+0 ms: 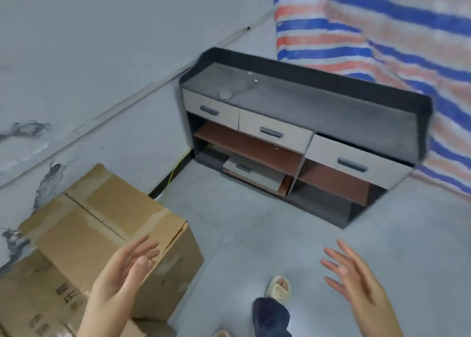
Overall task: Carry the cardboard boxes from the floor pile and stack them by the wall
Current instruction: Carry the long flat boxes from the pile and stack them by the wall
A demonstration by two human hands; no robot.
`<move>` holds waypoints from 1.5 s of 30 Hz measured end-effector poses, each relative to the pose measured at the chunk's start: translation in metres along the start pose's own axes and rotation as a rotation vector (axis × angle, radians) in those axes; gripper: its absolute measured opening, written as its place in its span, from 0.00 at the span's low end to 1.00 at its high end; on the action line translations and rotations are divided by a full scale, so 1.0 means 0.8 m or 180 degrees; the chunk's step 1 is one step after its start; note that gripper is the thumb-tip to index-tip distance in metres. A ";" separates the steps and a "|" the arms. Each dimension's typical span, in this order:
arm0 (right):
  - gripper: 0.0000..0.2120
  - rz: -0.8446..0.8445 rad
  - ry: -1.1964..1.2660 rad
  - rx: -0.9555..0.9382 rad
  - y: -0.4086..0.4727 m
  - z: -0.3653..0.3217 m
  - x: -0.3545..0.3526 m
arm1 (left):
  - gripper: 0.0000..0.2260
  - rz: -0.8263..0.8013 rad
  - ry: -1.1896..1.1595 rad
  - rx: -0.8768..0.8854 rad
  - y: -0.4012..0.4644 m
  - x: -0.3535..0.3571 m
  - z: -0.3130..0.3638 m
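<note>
Both hands raised, palms facing each other, holding nothing. Left hand [122, 275] spread with fingers straight and slightly fanned, seen in front of the near corner of the top box; contact with the cardboard not determinable from this view. Right hand [356, 283] likewise spread, fingers straight and apart, suspended over bare floor, well clear of any object.

Brown taped cardboard box [107, 224] resting, turned at an angle, on top of a second brown cardboard box with black printed characters [38, 301]; both placed at lower left, close against the pale grey marbled wall [76, 56]. Top box's right-hand edge overhanging toward the open floor, one flap corner slightly lifted.

Grey concrete-look floor [254, 222] open between the boxes and the low black cabinet with three light grey drawers [305, 133], leaving a broad lane at centre. Cabinet set against the red, white and blue striped tarpaulin [382, 43] at upper right, its left end near the wall corner. Rightmost drawer [354, 163] pulled out partway, projecting past the cabinet front into the floor space. Reddish-brown shelves below the drawers, with a loose grey drawer front [252, 171] lying on the lower left shelf. Thin yellow cable [175, 168] running down along the black skirting between boxes and cabinet.

Foot in a cream slipper [279, 287] and dark blue trouser leg [270, 316] at bottom centre, between the hands.
</note>
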State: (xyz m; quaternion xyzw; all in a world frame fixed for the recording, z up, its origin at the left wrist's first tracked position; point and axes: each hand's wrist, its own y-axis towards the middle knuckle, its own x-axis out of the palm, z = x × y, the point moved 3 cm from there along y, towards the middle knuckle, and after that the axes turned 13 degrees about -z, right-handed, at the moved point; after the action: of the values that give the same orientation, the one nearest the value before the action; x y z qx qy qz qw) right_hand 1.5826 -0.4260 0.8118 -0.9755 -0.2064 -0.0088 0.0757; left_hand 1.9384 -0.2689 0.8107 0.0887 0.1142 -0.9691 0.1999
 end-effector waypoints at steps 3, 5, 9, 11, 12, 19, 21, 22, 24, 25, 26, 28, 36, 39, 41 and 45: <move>0.33 0.0501 0.0108 -0.0074 -0.072 0.007 -0.033 | 0.25 -0.0526 0.0029 0.0213 0.000 0.038 0.036; 0.28 0.0870 0.0120 -0.0128 -0.114 0.011 -0.049 | 0.23 -0.0790 -0.0077 0.0462 0.003 0.080 0.067; 0.13 0.1484 0.0166 -0.0282 -0.192 0.012 -0.076 | 0.14 -0.1154 -0.0137 0.0678 -0.018 0.147 0.100; 0.27 0.1737 0.0126 -0.0257 -0.231 0.010 -0.089 | 0.16 -0.1365 -0.0055 0.0705 -0.032 0.178 0.108; 0.31 0.1835 0.0117 -0.0263 -0.252 0.011 -0.096 | 0.16 -0.1455 -0.0004 0.0680 -0.039 0.194 0.111; 0.35 0.2613 -0.0245 -0.0094 -0.440 0.028 -0.166 | 0.13 -0.2198 0.0144 0.0715 -0.135 0.330 0.098; 0.35 0.2835 -0.0301 0.0043 -0.513 0.032 -0.186 | 0.15 -0.2464 0.0117 0.0702 -0.183 0.383 0.091; 0.36 0.2981 -0.0282 0.0076 -0.551 0.033 -0.195 | 0.15 -0.2626 0.0076 0.0705 -0.209 0.413 0.090; 0.36 0.3318 -0.0241 0.0125 -0.627 0.041 -0.212 | 0.15 -0.3016 0.0038 0.0715 -0.262 0.473 0.087; 0.36 0.3489 -0.0220 0.0127 -0.664 0.045 -0.219 | 0.15 -0.3218 0.0057 0.0728 -0.289 0.501 0.086; 0.38 0.3654 -0.0190 0.0115 -0.698 0.049 -0.225 | 0.15 -0.3409 0.0076 0.0744 -0.314 0.528 0.088; 0.41 0.3996 -0.0120 0.0104 -0.757 0.057 -0.232 | 0.15 -0.3760 0.0099 0.0768 -0.358 0.577 0.095; 0.45 0.4949 0.0433 0.0265 -0.875 0.101 -0.242 | 0.15 -0.4665 0.0384 0.0912 -0.466 0.720 0.113; 0.49 0.5062 0.0576 0.0402 -0.885 0.122 -0.266 | 0.14 -0.4795 0.0445 0.0850 -0.483 0.771 0.111; 0.46 0.5143 0.0558 0.0378 -0.888 0.127 -0.297 | 0.14 -0.4827 0.0452 0.0780 -0.487 0.812 0.113; 0.14 0.5364 0.0467 0.0293 -0.892 0.120 -0.388 | 0.14 -0.4929 0.0454 0.0793 -0.489 0.916 0.131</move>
State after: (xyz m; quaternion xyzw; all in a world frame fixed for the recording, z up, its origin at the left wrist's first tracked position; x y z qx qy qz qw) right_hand 1.0086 0.1085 0.8051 -0.7962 0.5949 -0.0043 0.1098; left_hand 1.1026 -0.2154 0.8243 0.0676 0.0466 -0.8302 -0.5513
